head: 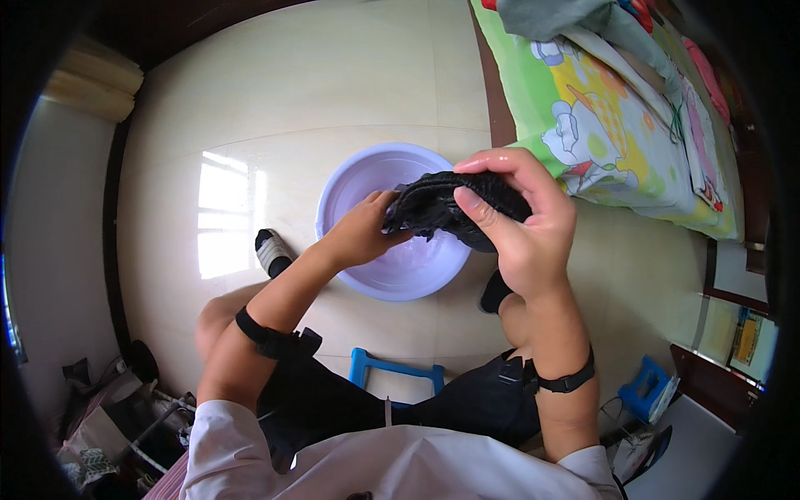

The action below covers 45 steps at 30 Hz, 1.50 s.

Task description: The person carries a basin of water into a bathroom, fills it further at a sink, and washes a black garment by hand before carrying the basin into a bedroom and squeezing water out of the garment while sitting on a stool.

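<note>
A wet, bunched black cloth (437, 206) is held up between my two hands over a pale purple plastic basin (394, 290). My left hand (365, 231) grips its left end, with the fingertips partly hidden behind the fabric. My right hand (531, 219) is closed around the right end, thumb in front and fingers over the top; the skin looks wet. The basin stands on the floor between my feet, with some water (415, 253) in its bottom, partly hidden by the cloth and my left hand.
A blue plastic stool (400, 367) is beneath me, between my legs. To the upper right stands a bed with a cartoon-print sheet (600, 125) and piled clothes. A second blue stool (647, 387) lies at the lower right. Bags and assorted items (125, 412) crowd the lower left.
</note>
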Each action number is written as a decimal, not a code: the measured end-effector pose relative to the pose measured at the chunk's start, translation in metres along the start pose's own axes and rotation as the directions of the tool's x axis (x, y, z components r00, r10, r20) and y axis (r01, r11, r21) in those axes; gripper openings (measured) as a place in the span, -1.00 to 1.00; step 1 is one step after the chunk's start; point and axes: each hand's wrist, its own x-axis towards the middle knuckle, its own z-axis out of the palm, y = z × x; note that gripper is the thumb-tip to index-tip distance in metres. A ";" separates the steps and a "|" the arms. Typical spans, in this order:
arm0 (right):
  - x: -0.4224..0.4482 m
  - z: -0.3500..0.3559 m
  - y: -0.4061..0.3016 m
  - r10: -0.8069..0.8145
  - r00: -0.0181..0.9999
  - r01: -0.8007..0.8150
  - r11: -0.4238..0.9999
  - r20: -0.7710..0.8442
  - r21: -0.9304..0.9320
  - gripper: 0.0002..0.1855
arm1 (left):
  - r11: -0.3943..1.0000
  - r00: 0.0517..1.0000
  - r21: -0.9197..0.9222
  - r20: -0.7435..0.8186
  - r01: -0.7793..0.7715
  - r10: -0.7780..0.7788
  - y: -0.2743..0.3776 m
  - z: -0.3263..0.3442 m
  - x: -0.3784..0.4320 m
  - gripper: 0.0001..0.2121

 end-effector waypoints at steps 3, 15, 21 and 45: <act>0.002 -0.011 -0.001 -0.058 0.998 0.056 0.991 0.011 0.119 -0.82 | 0.996 0.994 -0.010 0.062 0.090 -0.089 -0.008 0.006 0.003 -0.58; -0.017 -0.005 0.042 0.270 0.958 -0.263 0.962 0.096 -0.080 -0.80 | 0.822 0.872 -0.296 0.111 0.487 -0.477 0.017 -0.025 0.004 -0.67; -0.036 -0.010 0.071 0.316 0.944 -0.253 0.876 0.092 -0.410 -0.76 | 0.707 0.845 -0.516 0.067 0.484 -0.530 0.027 -0.041 0.002 -0.67; -0.058 0.053 0.125 0.296 0.888 -0.091 0.863 0.351 -0.496 -0.50 | 0.584 0.949 -0.775 0.064 0.242 -0.308 0.061 -0.062 -0.034 -0.72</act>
